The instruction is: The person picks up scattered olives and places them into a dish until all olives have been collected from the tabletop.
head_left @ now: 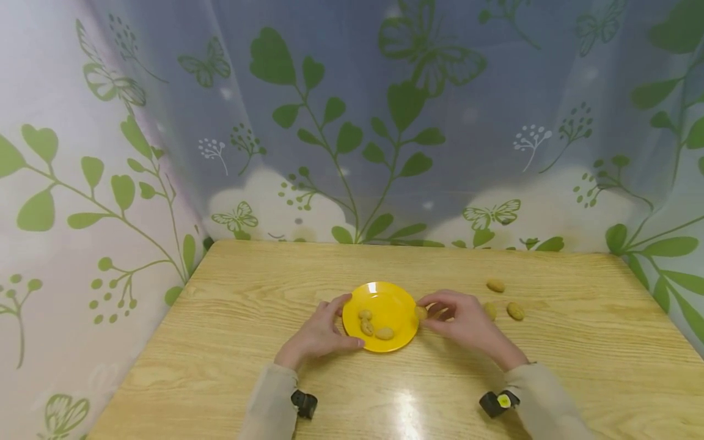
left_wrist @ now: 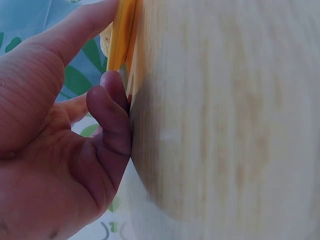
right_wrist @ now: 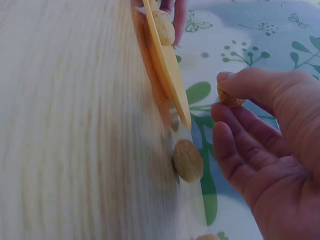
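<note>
Left fingers (head_left: 340, 300) on plate (head_left: 392, 305) of walnuts (head_left: 384, 333)

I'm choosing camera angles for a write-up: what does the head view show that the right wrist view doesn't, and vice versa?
Only the head view shows both sleeves, the black wrist cameras and the plate's whole round top.

Only the right wrist view shows the right palm, and background between the pinched nut and the plate.

Both show the right hand pinching that nut, part of the left hand, loose nuts, the table and the curtain.
</note>
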